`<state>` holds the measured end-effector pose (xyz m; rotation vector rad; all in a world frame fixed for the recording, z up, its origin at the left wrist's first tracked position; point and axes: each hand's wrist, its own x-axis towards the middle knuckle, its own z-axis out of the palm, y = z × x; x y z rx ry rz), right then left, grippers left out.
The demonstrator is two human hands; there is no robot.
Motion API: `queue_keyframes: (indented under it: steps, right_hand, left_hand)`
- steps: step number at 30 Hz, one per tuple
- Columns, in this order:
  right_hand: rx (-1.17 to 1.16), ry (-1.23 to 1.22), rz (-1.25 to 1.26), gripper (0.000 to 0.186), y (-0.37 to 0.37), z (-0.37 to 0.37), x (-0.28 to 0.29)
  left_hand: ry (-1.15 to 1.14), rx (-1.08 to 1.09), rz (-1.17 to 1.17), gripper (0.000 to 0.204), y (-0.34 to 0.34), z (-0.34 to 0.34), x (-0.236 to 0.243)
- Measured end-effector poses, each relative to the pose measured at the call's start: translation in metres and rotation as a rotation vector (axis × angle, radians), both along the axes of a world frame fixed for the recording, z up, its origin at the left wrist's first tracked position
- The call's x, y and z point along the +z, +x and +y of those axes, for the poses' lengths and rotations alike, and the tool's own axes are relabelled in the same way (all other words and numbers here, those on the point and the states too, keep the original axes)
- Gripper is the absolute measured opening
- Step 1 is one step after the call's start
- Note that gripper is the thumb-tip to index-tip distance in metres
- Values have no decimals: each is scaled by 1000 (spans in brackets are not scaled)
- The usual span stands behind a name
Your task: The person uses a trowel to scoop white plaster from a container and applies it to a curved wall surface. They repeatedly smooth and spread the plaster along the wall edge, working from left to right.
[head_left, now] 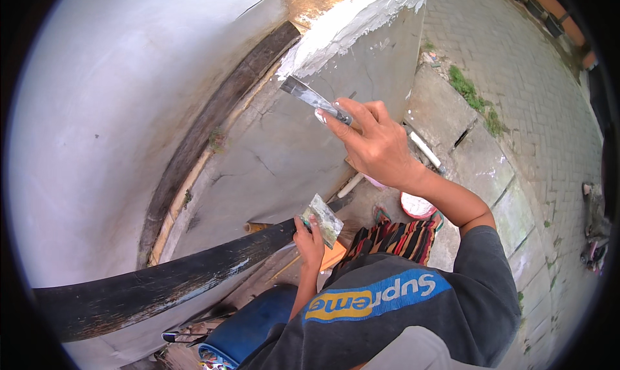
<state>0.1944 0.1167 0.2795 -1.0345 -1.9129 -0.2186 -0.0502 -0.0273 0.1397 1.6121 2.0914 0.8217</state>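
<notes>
My right hand [381,144] grips a putty knife [310,97], its blade pointing up and left. The blade tip is at the lower edge of a patch of white filler [352,37] spread over the top of the grey wall [323,137]; whether it touches the wall I cannot tell. White smears mark the fingertips. Lower down, my left hand [310,244] is closed on a flat, pale, stained plate [325,220], held well away from the wall patch.
A dark beam [181,286] crosses at the lower left, near my left hand. A pail of white paste [418,205] stands by my feet. Behind my right wrist lies a white pipe [424,149]. Paving slabs [445,112] and a brick-paved road [536,92] run along the right.
</notes>
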Motion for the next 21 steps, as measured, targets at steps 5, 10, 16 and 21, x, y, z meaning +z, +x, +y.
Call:
queue_keyframes:
  steps: [5,10,16,21]
  right_hand:
    - [-32,-9,-165,45,6,0,49]
    - [-19,4,-158,52,-6,14,57]
    - [-29,7,-214,49,-5,25,63]
    - [-45,5,-235,48,-3,39,57]
  left_hand:
    - [8,5,-7,49,-9,10,10]
    - [47,3,-19,49,-13,14,18]
    - [-19,13,-20,45,-17,21,23]
    - [-17,19,-7,45,-20,30,17]
